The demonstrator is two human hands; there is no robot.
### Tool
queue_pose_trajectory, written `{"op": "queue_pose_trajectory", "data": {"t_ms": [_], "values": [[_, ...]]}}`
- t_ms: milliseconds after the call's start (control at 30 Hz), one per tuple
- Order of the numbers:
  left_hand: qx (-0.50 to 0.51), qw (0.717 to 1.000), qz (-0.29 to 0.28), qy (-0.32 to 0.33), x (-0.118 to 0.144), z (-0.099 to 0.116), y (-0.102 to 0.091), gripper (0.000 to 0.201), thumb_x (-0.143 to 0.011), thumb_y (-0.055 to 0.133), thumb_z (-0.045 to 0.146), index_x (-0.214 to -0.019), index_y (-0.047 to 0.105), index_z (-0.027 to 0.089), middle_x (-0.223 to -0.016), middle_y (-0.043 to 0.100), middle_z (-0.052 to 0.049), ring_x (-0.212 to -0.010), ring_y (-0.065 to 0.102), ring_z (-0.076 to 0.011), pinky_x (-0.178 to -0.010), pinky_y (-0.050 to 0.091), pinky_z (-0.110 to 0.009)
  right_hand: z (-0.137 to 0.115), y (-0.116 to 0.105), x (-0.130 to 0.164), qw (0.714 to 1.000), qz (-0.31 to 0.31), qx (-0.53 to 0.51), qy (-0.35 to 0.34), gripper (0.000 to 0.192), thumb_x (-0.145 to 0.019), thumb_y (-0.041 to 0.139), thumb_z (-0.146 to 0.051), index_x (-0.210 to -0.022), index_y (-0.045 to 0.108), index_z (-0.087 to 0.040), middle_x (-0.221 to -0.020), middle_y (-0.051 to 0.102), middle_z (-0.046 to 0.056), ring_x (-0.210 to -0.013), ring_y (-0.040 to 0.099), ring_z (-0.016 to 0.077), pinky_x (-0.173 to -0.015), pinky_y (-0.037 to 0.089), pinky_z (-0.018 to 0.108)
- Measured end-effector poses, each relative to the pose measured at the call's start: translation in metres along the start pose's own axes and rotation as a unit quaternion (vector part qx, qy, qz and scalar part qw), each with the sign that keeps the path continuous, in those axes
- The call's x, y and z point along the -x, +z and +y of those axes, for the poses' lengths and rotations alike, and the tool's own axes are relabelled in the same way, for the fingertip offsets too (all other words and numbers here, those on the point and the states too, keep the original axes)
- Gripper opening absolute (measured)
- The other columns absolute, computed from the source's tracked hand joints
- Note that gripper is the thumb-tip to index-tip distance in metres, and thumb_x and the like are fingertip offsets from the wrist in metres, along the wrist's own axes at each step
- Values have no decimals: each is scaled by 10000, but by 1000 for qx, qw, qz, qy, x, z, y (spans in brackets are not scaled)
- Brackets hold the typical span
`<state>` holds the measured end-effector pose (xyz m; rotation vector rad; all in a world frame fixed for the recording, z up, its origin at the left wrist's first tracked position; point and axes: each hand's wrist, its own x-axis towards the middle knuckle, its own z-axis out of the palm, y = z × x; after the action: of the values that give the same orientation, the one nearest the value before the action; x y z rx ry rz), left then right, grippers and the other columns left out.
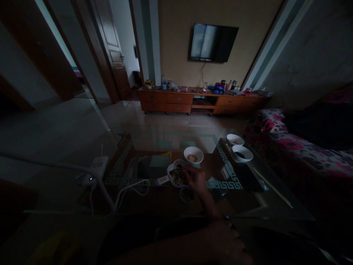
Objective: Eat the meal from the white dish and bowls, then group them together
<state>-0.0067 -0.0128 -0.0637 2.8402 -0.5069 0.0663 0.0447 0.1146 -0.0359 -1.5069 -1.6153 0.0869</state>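
My right hand [198, 180] reaches over a white dish with a lobed rim [171, 180] on the glass table. Its fingers are pinched together at the dark, small bits [179, 176] in the dish; whatever is between them is too small and dim to name. A labelled tab [162, 179] sticks out from the dish's left side. Right behind the dish stands a white bowl [193, 155] with some brownish contents. In front is a small round container [186, 195], dimly seen. Low in the view, my left hand [226, 241] rests below my right forearm, fingers loosely apart, with nothing visible in it.
Two white bowls [239, 153] stand at the table's right, near a pair of chopsticks [273, 187] and a dark flat object [249, 178]. A white power strip [98, 167] with cables lies left. Beyond are a TV cabinet [179, 98] and a floral sofa [311, 147].
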Motion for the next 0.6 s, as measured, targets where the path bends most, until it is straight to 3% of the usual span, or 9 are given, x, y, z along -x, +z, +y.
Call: {"op": "queue_pose_trajectory", "data": {"t_ms": [133, 300, 367, 500, 600], "values": [[2, 1000, -7, 5, 0, 1, 1, 204, -820, 794, 445, -899, 692, 288, -941, 703, -29, -891, 670, -284, -805, 544, -467, -1, -2, 1, 999, 24, -21, -4, 247, -991, 625, -377, -1040, 831, -250, -1013, 834, 63, -859, 805, 245, -789, 636, 340], [-7, 1000, -13, -2, -7, 2, -3, 181, -803, 812, 401, -899, 705, 292, -913, 707, -9, -875, 668, -267, -775, 521, -437, -1, -11, 0, 970, 227, -34, 82, 371, -1028, 587, -463, -1055, 822, -177, -1019, 829, 110, -885, 797, 256, -790, 631, 341], [-6, 1000, -18, 7, -10, 2, -5, 212, -775, 831, 433, -890, 713, 299, -896, 704, 0, -853, 659, -250, -728, 498, -411, 2, -15, -2, 953, 274, -36, 122, 410, -1033, 580, -493, -1076, 816, -160, -1022, 828, 114, -886, 793, 258, -761, 621, 329], [-25, 1000, 1, 5, -8, 4, -10, 235, -779, 841, 459, -909, 729, 298, -907, 710, 8, -850, 657, -234, -719, 475, -403, 7, -16, -5, 948, 273, -41, 157, 464, -1017, 590, -551, -1081, 821, -153, -991, 829, 113, -835, 781, 255, -680, 590, 302], [-43, 999, 18, 3, -2, 8, -13, 214, -812, 825, 437, -945, 733, 297, -941, 721, 4, -877, 669, -235, -743, 472, -400, 6, -13, -3, 957, 247, -42, 145, 467, -1013, 583, -558, -1076, 819, -159, -943, 826, 100, -771, 765, 238, -668, 581, 299]]}}
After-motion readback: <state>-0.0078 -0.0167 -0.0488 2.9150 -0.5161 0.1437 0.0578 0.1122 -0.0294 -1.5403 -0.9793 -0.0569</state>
